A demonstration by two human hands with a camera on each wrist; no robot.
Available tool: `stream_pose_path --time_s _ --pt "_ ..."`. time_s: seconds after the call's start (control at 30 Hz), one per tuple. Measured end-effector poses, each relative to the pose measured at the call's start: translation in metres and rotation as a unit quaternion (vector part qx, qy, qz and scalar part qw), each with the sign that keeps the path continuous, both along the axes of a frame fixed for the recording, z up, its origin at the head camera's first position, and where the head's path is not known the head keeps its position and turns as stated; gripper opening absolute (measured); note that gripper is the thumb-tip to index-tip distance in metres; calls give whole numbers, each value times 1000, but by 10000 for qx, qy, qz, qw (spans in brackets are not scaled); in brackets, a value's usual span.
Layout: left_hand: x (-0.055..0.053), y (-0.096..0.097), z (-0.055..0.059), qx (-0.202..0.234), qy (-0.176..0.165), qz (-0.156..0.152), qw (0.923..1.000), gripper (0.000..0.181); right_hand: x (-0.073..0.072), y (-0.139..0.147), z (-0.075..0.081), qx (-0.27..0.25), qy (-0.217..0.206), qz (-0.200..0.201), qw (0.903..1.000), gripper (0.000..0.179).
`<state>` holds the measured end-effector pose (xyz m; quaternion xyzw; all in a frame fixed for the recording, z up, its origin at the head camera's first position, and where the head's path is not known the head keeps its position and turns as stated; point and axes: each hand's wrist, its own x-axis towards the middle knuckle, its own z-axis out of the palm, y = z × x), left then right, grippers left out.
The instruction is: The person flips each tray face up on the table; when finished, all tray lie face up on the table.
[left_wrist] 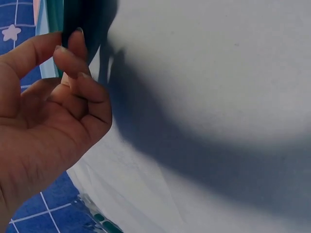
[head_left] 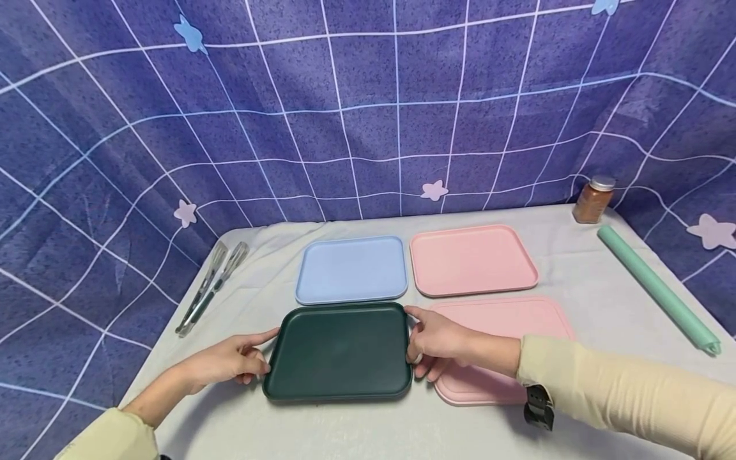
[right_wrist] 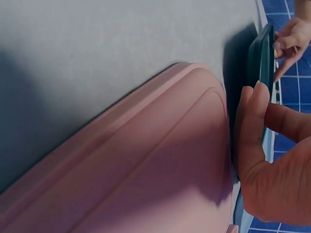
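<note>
A dark green rectangular tray (head_left: 339, 351) is in front of me in the head view, rim side up. My left hand (head_left: 230, 361) grips its left edge, thumb and fingertips at the rim; the left wrist view shows this left hand (left_wrist: 58, 92) from close by. At the opposite end my right hand (head_left: 439, 338) holds the right edge between thumb and fingers. In the right wrist view the green tray (right_wrist: 265, 58) is seen edge-on beyond my right thumb. A pink tray (head_left: 483, 386) with a line inset along its border lies under and beside my right hand.
Behind the green tray lie a light blue tray (head_left: 352, 269) and another pink tray (head_left: 473, 260). Metal tongs (head_left: 209, 291) lie at the left edge. A rolled green mat (head_left: 655, 287) and a lidded jar of brown contents (head_left: 594, 201) are at the right. Patterned blue cloth (head_left: 368, 128) encloses the table.
</note>
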<state>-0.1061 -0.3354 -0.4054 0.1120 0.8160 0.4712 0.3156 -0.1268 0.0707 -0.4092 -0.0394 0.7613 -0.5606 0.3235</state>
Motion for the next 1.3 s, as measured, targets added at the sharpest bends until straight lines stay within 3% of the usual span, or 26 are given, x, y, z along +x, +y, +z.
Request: stream_pose_path --time_s 0.17,0.5,0.73,0.9,1.0,1.13,1.3 --pt "3 2 -2 -138 264 -100 9995 85 2 -4 -2 439 407 123 9981 100" --pt "4 8 -3 -49 210 -220 9995 88 2 -7 1 1257 1284 595 9819 98" --pt "2 10 -2 -58 129 -262 9996 87 2 -10 3 1487 1396 639 9769 99" --pt "0 13 4 -400 148 -302 9986 87 0 -10 4 1472 1327 703 9776 94" --pt "-1 16 13 -802 396 -364 9953 84 -3 -9 8 1488 1213 695 9789 92" --pt "-9 27 36 -1249 1161 -298 9849 76 -9 0 23 1668 1095 617 9779 96" --pt "-17 67 69 -1357 1666 3 9766 71 -19 43 52 2271 1191 1119 9600 93"
